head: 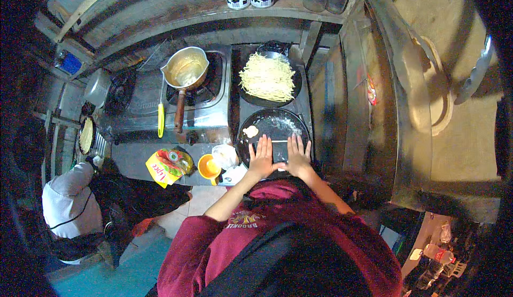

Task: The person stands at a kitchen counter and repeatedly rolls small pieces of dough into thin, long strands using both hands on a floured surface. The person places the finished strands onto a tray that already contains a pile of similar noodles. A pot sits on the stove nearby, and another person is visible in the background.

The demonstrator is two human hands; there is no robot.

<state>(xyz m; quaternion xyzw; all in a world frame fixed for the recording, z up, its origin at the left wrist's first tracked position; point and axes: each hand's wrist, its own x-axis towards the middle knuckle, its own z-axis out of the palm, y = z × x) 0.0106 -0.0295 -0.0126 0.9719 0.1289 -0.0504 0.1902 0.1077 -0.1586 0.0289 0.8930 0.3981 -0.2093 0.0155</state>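
Both my hands lie flat with fingers spread on a round black tray (pixel 276 116). My left hand (pixel 261 156) is on its left part and my right hand (pixel 297 156) on its right, the thumbs nearly touching. A thin pale strip of dough (pixel 279 141) runs between my fingertips; its ends are hidden by the hands. A small lump of dough (pixel 251 131) sits left of my left fingers, and white flour (pixel 280 124) is scattered beyond them. Behind stands a second dark tray (pixel 256 102) heaped with thin pale dough strips (pixel 267 77).
A metal saucepan (pixel 186 67) rests on the gas stove (pixel 208 116), a yellow-handled utensil (pixel 161 120) beside it. Nearer are a yellow pouch (pixel 169 165), an orange cup (pixel 209 167) and a plastic bag (pixel 225 156). Another person (pixel 72 204) is at the left.
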